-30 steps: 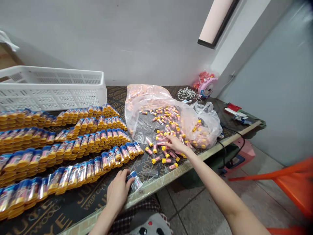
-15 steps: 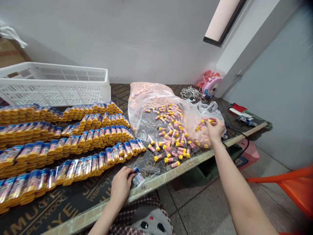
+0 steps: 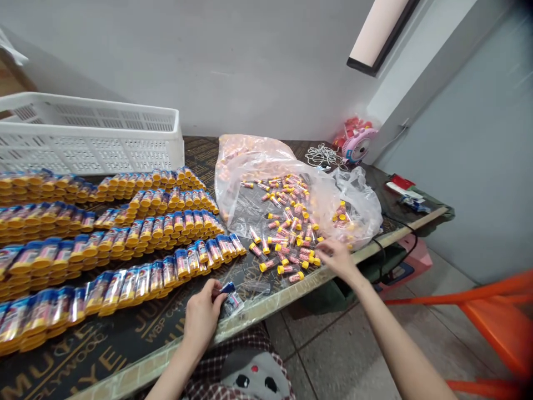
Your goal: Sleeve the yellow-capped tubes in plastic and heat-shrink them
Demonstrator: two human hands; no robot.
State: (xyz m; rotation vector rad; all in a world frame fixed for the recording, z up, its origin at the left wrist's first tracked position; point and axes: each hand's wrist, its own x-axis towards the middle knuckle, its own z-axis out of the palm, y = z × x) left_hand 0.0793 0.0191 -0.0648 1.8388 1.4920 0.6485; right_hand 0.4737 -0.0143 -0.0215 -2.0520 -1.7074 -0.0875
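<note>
My left hand rests near the table's front edge, thumb and fingers pinched on a small clear plastic packet with a blue top and printed contents. My right hand is at the right side of a heap of small clear tubes with yellow caps and pink contents. Its thumb and forefinger look slightly apart, close to the nearest yellow caps, with nothing clearly held. A clear plastic bag lies around and behind the heap, more tubes showing through it. Between left hand and heap lies a loose transparent piece.
Stacked rows of blue-and-yellow packets fill the left of the table, before a white plastic crate. A pink fan and coiled white cable sit at the back right. An orange chair stands to the right.
My right hand has come away from the tubes in the bag at the right, moving left and toward me to the heap. My left hand keeps the packet, now tilted slightly more.
</note>
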